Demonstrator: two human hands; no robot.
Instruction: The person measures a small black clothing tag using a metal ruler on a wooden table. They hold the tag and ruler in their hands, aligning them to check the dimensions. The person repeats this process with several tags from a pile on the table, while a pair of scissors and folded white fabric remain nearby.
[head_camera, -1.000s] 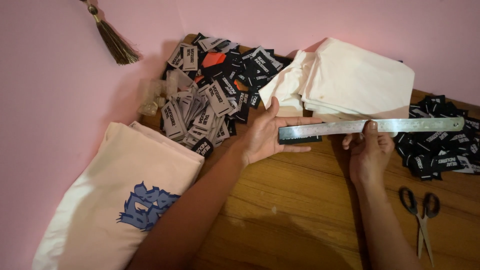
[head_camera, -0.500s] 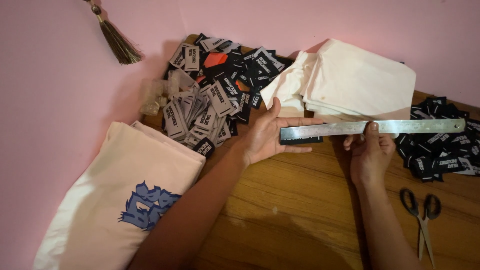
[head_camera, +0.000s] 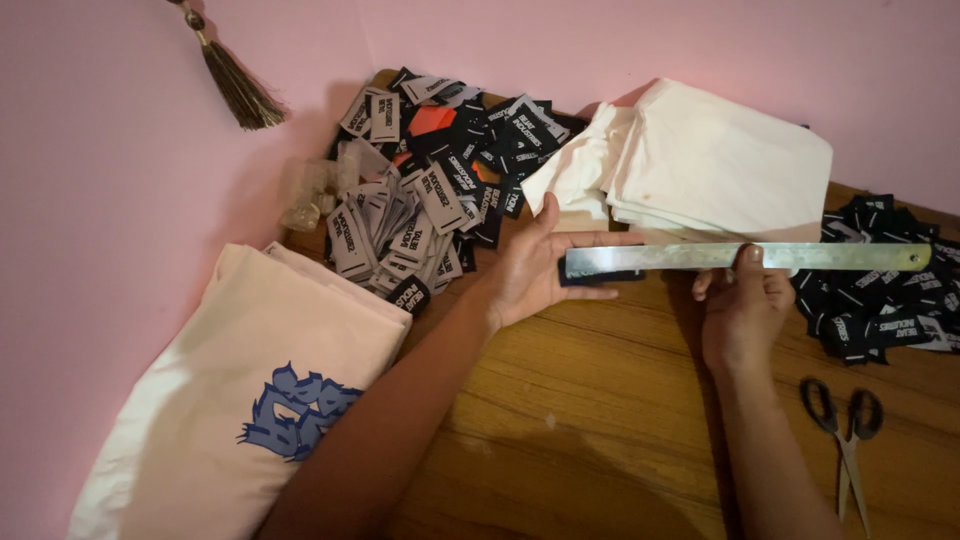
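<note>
We hold a long steel ruler (head_camera: 745, 257) level above the wooden table (head_camera: 620, 400), just in front of the stack of folded cream cloth (head_camera: 720, 160). Our left hand (head_camera: 535, 270) pinches its left end with a small black label beneath, and our right hand (head_camera: 745, 305) grips it near the middle, thumb on top. Scissors (head_camera: 848, 430) lie at the right, heaps of woven labels (head_camera: 430, 190) beyond.

We see warm, even indoor light, moderately bright. Soft shadows fall under the forearms onto the wooden table (head_camera: 600, 420) at lower centre. The steel ruler (head_camera: 745, 258) throws a pale glare along its length. Focus is fairly sharp at centre; frame corners soften slightly, with mild wide-angle bending.
</note>
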